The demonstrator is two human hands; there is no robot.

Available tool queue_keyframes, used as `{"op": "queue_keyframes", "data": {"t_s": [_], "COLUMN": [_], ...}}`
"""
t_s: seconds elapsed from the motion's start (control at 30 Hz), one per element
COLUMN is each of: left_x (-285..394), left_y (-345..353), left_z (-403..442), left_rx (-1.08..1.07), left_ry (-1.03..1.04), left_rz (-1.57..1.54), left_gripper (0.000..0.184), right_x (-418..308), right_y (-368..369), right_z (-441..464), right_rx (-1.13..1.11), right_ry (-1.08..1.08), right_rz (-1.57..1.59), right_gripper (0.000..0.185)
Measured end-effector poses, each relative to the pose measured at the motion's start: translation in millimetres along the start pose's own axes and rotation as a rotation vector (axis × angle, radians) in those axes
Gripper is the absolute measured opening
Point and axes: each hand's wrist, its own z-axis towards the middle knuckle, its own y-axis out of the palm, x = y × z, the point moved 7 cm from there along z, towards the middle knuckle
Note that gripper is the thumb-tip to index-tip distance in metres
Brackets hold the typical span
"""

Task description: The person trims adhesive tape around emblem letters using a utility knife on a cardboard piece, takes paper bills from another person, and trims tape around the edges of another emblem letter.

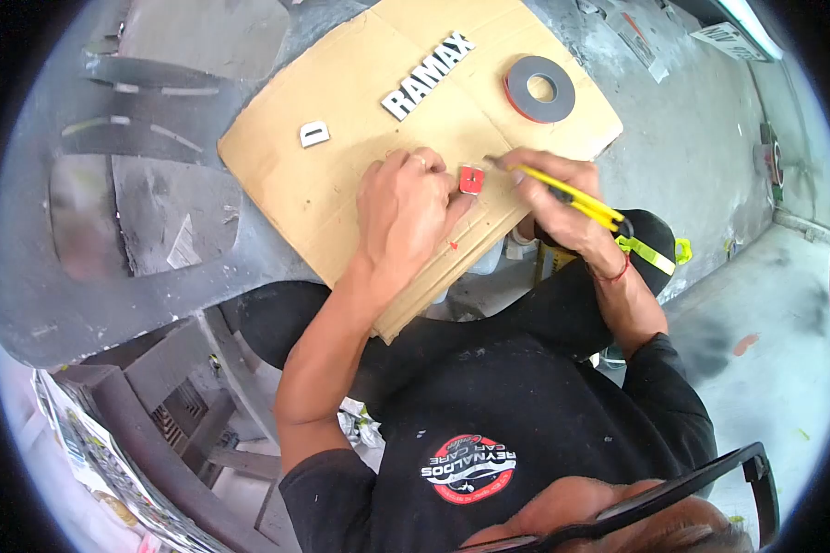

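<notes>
Right hand (560,205) grips cutter (586,202), long axis slanting, blade end toward red piece (471,180), which lies just left of the tip. Left hand (404,203), nearer, pinches piece over cardboard (341,198); left thumb by its lower edge. Farther out: D (314,135), RAMAX (429,74), tape (563,89), none between blade and piece.

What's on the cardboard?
The cardboard carries RAMAX letters, a D piece, a tape roll and a red scrap. The left hand, holding a red piece, hides whatever lies beneath it.

A red-faced piece (471,180) is held near a slanted yellow cutter (586,202).
</notes>
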Motion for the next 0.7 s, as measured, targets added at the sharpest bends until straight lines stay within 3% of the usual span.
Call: {"op": "queue_keyframes", "data": {"t_s": [0.03, 0.17, 0.23, 0.27, 0.33, 0.43, 0.47, 0.57, 0.7], "left_x": [4, 6, 27, 23, 13, 16, 17, 9, 0], "left_y": [-6, -16, -22, -15, 9, 2, 2, 5, 2], "left_z": [-3, 4, 15, 17, 19, 14, 11, 8, 10], "left_rx": [0.062, -0.039, 0.046, 0.036, -0.136, -0.140, -0.145, -0.103, -0.115], "left_ry": [0.030, 0.020, 0.303, 0.317, 0.284, 0.288, 0.297, 0.183, -0.024], "left_rz": [0.061, -0.016, 0.004, 0.006, 0.005, 0.018, 0.020, 0.035, -0.135], "left_gripper": [0.020, 0.018, 0.028, 0.028, 0.040, 0.035, 0.035, 0.032, 0.045], "right_x": [-2, 5, 7, 6, 8, 14, 15, 14, 14], "right_y": [-9, -21, -24, -25, -24, -22, -16, -6, 9], "right_z": [2, 1, -1, -1, -2, -5, -6, -11, -12], "right_rx": [0.057, 0.115, 0.159, 0.165, 0.172, 0.240, 0.161, 0.068, -0.005], "right_ry": [0.056, 0.039, 0.039, 0.059, 0.079, 0.082, 0.114, 0.107, 0.003], "right_rz": [0.006, 0.031, 0.027, 0.004, -0.014, 0.043, 0.037, 0.013, 0.022], "right_gripper": [0.024, 0.025, 0.026, 0.026, 0.026, 0.026, 0.026, 0.028, 0.029]}}
